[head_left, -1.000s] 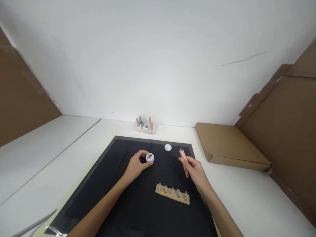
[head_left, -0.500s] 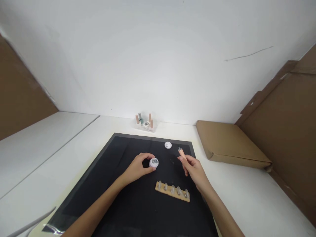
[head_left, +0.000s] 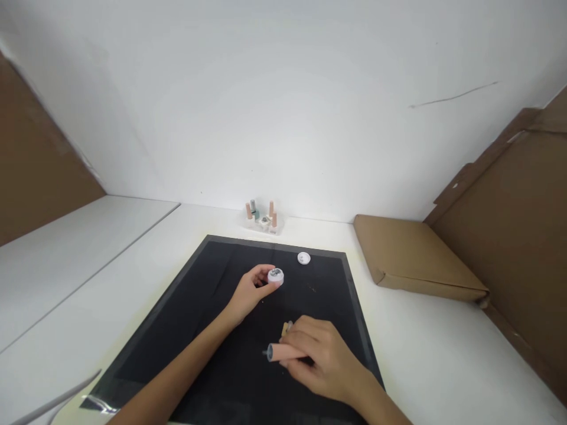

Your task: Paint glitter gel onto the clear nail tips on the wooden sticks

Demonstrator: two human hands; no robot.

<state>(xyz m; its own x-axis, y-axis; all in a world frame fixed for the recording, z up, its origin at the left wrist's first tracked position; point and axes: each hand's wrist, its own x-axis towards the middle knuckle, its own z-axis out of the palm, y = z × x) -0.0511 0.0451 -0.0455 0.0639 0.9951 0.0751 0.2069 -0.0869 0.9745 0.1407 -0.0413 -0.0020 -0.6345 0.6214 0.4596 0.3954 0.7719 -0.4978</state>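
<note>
My left hand has its thumb and fingers closed around a small round white jar, which has silvery stuff visible in its open top. Nearer to me, over the black mat, my right hand grips a pink cap with a thin brush-like tip; the tip points left. Behind the right hand, a wooden strip of nail tips is mostly hidden, with only its left end showing. A round white lid lies near the mat's far edge.
At the wall stands a clear tray with several small bottles, some with pink caps. A flat brown cardboard box lies to the right on the white table. Cardboard panels rise at both sides.
My right hand has moved toward me and left, over the strip, turning the pink cap so its tip points left. My left hand has moved slightly away from me with the jar.
</note>
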